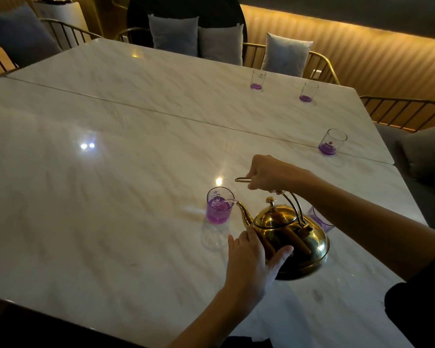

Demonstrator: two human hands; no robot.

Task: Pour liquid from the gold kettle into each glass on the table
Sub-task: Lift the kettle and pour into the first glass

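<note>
The gold kettle (pixel 294 237) is tilted to the left above the white marble table (pixel 111 197). My right hand (pixel 269 175) grips its arched handle from above. My left hand (pixel 254 254) presses against the kettle's lower left side. A purple stream runs from the spout into the near glass (pixel 219 205), which is over half full. Another glass (pixel 319 219) with purple liquid stands behind the kettle, partly hidden. Three glasses with a little purple liquid at the bottom stand farther off: one at the right edge (pixel 332 141) and two at the far side (pixel 309 91), (pixel 257 79).
Gold wire-frame chairs (pixel 402 111) with grey cushions (pixel 286 54) ring the far and right sides of the table. A seam (pixel 161 113) runs across the tabletop between two joined slabs. The room is dim, with ceiling lights reflected on the marble.
</note>
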